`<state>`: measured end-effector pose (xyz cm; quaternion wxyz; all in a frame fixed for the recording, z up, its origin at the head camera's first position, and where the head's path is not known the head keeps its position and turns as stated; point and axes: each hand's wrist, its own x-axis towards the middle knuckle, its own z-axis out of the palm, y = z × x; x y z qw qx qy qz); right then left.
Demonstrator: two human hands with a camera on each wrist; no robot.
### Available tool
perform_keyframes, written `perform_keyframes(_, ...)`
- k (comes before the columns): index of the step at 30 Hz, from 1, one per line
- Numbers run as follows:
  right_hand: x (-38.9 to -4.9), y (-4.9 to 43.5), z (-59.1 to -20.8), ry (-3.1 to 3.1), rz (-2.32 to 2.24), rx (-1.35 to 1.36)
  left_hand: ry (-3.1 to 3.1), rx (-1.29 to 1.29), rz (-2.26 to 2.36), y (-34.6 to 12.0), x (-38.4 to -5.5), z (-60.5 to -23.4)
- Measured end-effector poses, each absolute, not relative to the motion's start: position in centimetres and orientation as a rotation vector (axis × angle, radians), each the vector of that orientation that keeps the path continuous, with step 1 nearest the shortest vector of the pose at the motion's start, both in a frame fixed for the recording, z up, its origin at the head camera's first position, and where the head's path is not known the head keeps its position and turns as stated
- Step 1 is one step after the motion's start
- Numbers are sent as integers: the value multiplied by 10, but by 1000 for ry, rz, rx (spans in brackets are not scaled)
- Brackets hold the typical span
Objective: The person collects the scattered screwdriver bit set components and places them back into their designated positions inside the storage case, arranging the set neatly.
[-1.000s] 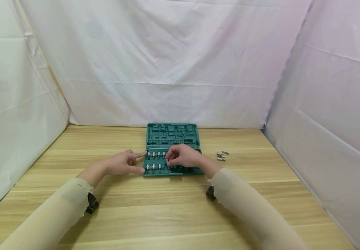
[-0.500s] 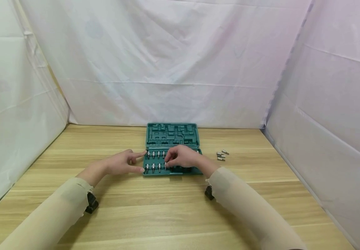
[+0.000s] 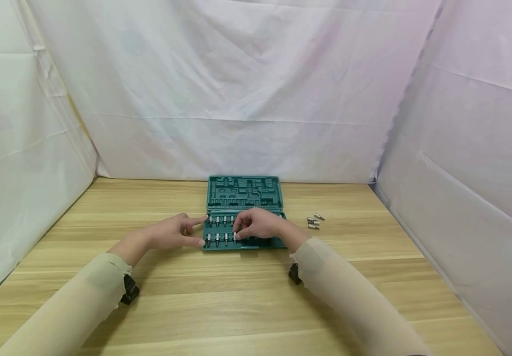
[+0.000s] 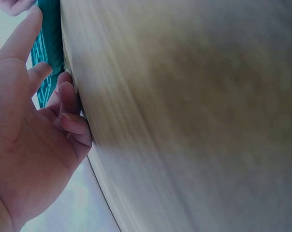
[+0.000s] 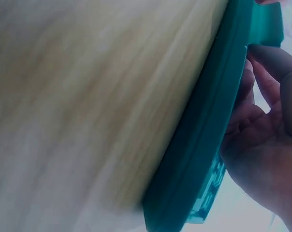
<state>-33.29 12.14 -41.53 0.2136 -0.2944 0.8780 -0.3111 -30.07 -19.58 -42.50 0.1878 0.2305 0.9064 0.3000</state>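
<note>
1. White cloth (image 3: 247, 74) hangs behind a wooden tabletop (image 3: 220, 306), where a green case (image 3: 221, 229) lies open.
2. The right hand (image 3: 258, 223) has its fingers pinching a small metal bit (image 3: 234, 237) at the case's front row, beside three others; seating it looks like the step in hand.
3. The left hand (image 3: 173, 232) grasps nothing, its index finger and thumb extended to the case's left edge (steadying it, I'd judge).
4. Next calls for pressing down squarely, then releasing; loose bits (image 3: 313, 222) lie right of the case.
</note>
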Motion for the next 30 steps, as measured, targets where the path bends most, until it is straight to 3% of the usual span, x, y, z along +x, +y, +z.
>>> perform_keyframes(30,-347,110,-411,2441,-742,-769,2560,706,816,-197,-302,-426)
